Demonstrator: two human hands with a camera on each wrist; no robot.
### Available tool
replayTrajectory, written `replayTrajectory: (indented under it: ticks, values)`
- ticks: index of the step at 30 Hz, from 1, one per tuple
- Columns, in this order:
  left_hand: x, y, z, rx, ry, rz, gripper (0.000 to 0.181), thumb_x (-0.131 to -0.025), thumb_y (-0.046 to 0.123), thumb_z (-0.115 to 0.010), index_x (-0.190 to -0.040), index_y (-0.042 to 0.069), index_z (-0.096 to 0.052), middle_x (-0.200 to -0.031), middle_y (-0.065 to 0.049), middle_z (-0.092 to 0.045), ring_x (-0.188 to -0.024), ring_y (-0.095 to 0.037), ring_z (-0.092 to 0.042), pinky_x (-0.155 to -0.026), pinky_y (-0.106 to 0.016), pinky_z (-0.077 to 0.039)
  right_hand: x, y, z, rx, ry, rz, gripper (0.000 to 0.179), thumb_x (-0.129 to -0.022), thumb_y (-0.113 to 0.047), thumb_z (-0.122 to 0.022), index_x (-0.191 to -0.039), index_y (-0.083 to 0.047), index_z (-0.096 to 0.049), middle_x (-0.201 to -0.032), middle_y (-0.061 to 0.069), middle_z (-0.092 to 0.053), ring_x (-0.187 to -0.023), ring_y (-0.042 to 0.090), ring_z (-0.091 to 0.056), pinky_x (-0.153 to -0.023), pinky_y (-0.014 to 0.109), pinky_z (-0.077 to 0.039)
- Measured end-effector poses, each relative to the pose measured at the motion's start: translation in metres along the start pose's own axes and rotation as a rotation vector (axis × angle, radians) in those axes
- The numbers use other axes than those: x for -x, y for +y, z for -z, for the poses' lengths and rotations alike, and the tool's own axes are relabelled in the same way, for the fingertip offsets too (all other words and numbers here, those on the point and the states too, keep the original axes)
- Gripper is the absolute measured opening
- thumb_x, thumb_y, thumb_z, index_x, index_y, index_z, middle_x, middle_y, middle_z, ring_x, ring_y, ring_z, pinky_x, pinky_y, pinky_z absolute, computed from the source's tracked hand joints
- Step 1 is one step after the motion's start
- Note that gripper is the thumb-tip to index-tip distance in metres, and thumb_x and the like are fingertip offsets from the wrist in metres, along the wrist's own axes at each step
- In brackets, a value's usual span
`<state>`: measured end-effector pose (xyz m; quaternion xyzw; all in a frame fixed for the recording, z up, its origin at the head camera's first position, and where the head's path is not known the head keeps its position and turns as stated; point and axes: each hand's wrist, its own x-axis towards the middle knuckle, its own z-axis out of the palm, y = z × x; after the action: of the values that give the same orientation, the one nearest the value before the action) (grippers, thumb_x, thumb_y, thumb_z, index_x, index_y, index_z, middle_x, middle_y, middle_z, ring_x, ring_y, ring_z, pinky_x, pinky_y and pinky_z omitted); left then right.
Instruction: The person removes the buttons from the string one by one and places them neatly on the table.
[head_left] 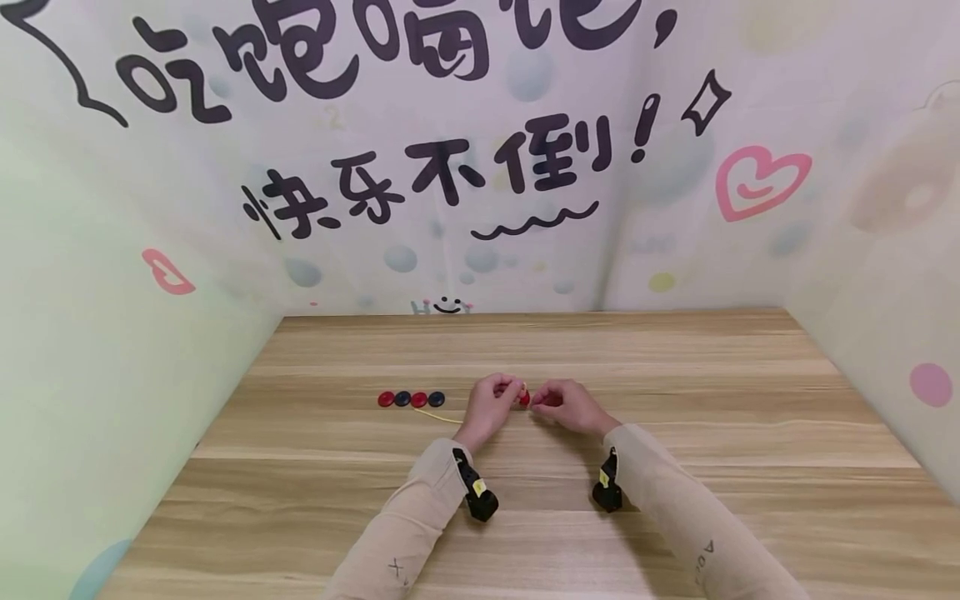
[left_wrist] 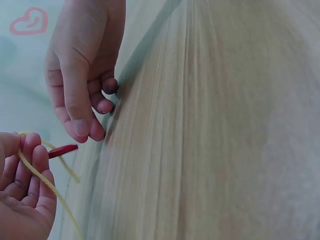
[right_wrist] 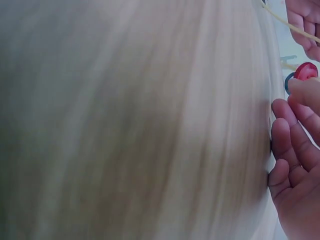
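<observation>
My left hand (head_left: 491,408) pinches a yellow string (left_wrist: 47,182) between thumb and fingers. A red button (left_wrist: 63,151), seen edge-on in the left wrist view, sticks out beside those fingertips, with string showing behind it. Its round face (right_wrist: 306,71) appears in the right wrist view, where a dark blue rim (right_wrist: 288,83) peeks out beside it; what that rim belongs to I cannot tell. Just to the right, my right hand (head_left: 573,406) is close to the red button, fingers loosely bent and thumb near the index finger. Nothing shows between them in the left wrist view.
Several red and dark blue buttons (head_left: 420,399) lie in a row on the wooden table (head_left: 540,533), left of my left hand. The string's tail reaches the table near them. Printed walls (head_left: 442,267) stand behind and at both sides.
</observation>
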<state>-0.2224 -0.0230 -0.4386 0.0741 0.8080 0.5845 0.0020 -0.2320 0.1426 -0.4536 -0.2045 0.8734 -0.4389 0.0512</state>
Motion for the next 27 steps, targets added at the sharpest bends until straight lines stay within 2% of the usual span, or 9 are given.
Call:
replayTrajectory:
  ticks: [3,9,16,21,27]
  values:
    - [0.0001,0.0008,0.0006,0.021,0.0,0.004,0.018,-0.088,0.014,-0.053,-0.09,-0.001,-0.064,-0.081,-0.011,-0.064,-0.077,-0.022,-0.059,-0.062,-0.02,-0.046,-0.0015,-0.0022,-0.0022,0.006,0.007,-0.021,0.01,-0.08,-0.006,-0.064,-0.088,-0.002,-0.063,-0.083,0.004,-0.063,-0.075,0.013,-0.057,-0.065,0.025,-0.047]
    - [0.0008,0.005,0.001,0.047,0.009,-0.04,0.019,-0.088,0.013,-0.053,-0.092,-0.003,-0.063,-0.083,-0.014,-0.064,-0.08,-0.028,-0.059,-0.065,-0.022,-0.046,-0.0049,-0.0051,-0.0074,0.012,0.049,-0.02,0.017,-0.079,-0.003,-0.063,-0.095,0.002,-0.062,-0.086,0.009,-0.063,-0.076,0.018,-0.058,-0.066,0.026,-0.047]
    - [0.0003,0.0058,0.0006,0.08,0.011,-0.027,0.019,-0.089,0.014,-0.053,-0.092,-0.003,-0.062,-0.083,-0.011,-0.064,-0.08,-0.026,-0.059,-0.06,-0.018,-0.044,-0.008,-0.0056,-0.0101,-0.13,0.026,-0.049,0.018,-0.083,-0.001,-0.058,-0.098,0.007,-0.06,-0.083,0.013,-0.064,-0.069,0.015,-0.058,-0.054,0.024,-0.046]
    - [0.001,0.0044,0.0014,0.081,0.019,-0.043,0.018,-0.089,0.012,-0.053,-0.091,-0.003,-0.062,-0.082,-0.011,-0.064,-0.079,-0.025,-0.059,-0.062,-0.02,-0.045,-0.0085,-0.0063,-0.0093,-0.224,0.034,-0.132,0.019,-0.085,-0.001,-0.053,-0.1,0.009,-0.06,-0.071,0.01,-0.062,-0.058,0.012,-0.054,-0.049,0.024,-0.042]
    - [0.0013,-0.0011,0.0022,0.083,0.032,-0.031,0.017,-0.088,0.011,-0.054,-0.09,-0.003,-0.063,-0.08,-0.01,-0.063,-0.076,-0.02,-0.059,-0.066,-0.022,-0.047,-0.0103,-0.0042,-0.0097,-0.351,0.082,-0.297,0.021,-0.085,-0.01,-0.057,-0.096,0.007,-0.062,-0.064,0.005,-0.062,-0.053,0.009,-0.053,-0.047,0.021,-0.042]
